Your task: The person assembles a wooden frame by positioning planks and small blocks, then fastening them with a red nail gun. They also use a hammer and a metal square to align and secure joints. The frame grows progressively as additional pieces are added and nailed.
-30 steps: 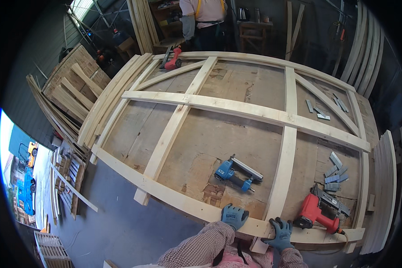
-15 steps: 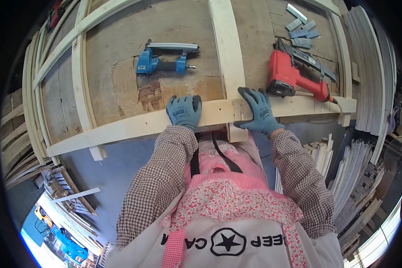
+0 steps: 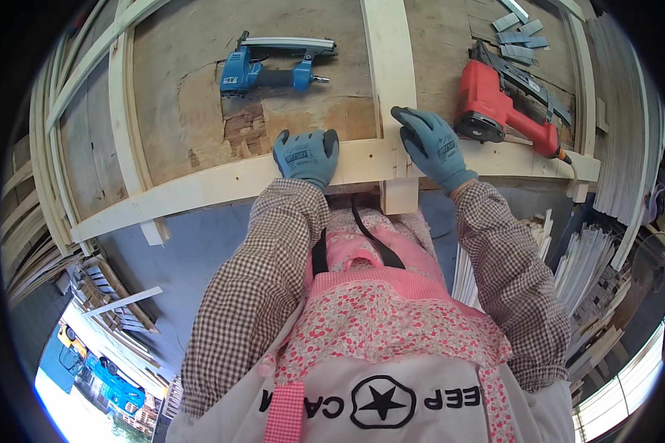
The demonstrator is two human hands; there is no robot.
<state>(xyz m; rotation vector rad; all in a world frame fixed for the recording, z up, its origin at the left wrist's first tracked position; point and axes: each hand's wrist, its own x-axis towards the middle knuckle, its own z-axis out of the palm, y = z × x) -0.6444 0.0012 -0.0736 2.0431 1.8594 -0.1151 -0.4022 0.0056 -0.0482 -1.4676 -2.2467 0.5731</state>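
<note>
Left hand [image 3: 307, 157], fingers curled, rests on the near rail [image 3: 207, 190]; right hand [image 3: 436, 150], fingers together, lies where a crosspiece [image 3: 391, 63] meets it; I cannot tell whether either grips; blue staple gun [image 3: 273, 77] at left hand's 11 o'clock; red gun [image 3: 493, 107] at right hand's 2.

Both arms [image 3: 251, 255] reach forward, the gloved left hand [image 3: 307, 157] knuckles up with fingers [image 3: 282, 140] curled, the gloved right hand [image 3: 437, 151] slanting inward, fingers loosely extended.
</note>
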